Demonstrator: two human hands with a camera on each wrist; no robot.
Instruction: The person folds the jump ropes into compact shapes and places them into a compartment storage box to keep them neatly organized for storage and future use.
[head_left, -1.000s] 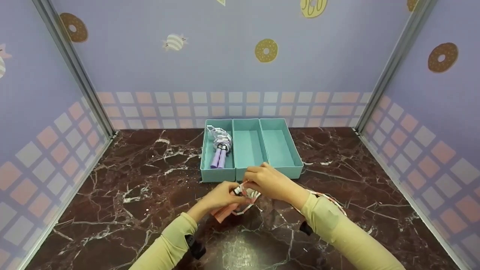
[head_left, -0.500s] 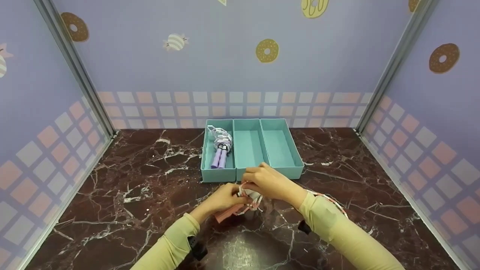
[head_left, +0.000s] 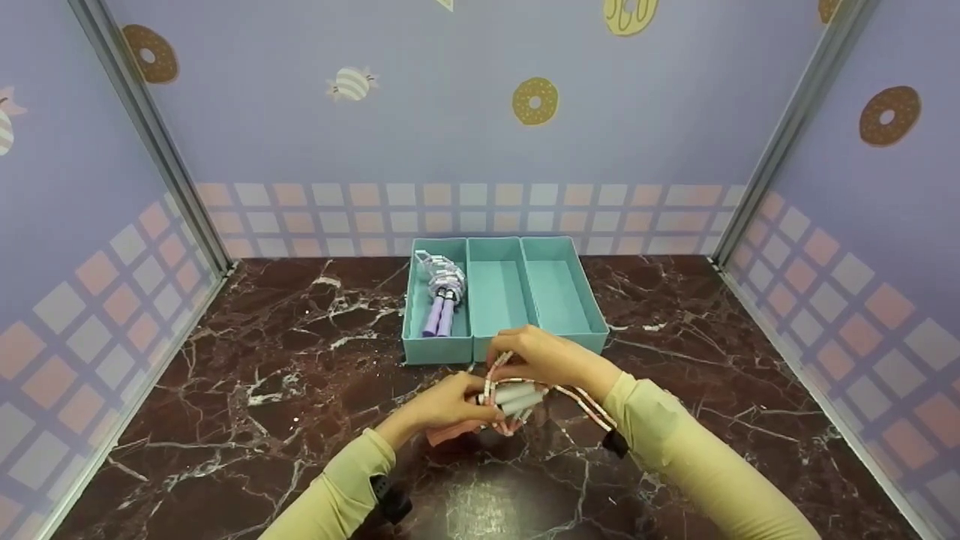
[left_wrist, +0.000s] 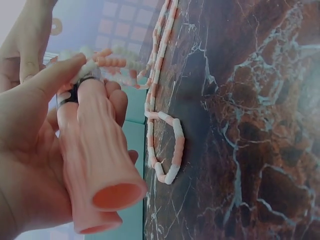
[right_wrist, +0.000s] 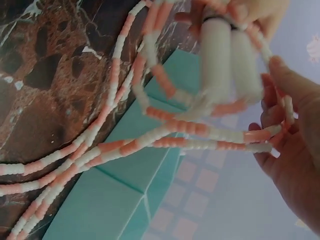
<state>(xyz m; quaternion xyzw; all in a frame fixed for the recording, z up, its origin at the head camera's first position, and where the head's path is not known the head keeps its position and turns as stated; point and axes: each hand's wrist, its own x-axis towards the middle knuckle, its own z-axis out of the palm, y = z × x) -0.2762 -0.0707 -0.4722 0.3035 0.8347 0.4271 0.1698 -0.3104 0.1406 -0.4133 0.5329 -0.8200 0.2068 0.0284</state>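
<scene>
My left hand (head_left: 442, 401) grips the two handles of a jump rope side by side. Their pink grips (left_wrist: 107, 145) have hollow ends, and white tubes (right_wrist: 216, 60) extend from beyond the dark collars. With curled fingers my right hand (head_left: 544, 356) holds strands of the pink-and-white beaded rope (right_wrist: 200, 127), just right of the left hand. Beads loop around the handles near the left thumb, and loose strands hang toward the table. A purple jump rope (head_left: 442, 296), bundled, lies in the left compartment of a teal box (head_left: 499, 296) beyond the hands.
The box has three compartments and stands at the back middle of the dark marbled table (head_left: 315, 420). Purple patterned panels (head_left: 450, 135) enclose the back and both sides. A loop of the rope lies low beside the left hand in the left wrist view.
The right hand has moved slightly, drawing the beaded strands across the handles. More of the white tubes shows now, and the trailing rope has shifted from right of the right forearm to its left.
</scene>
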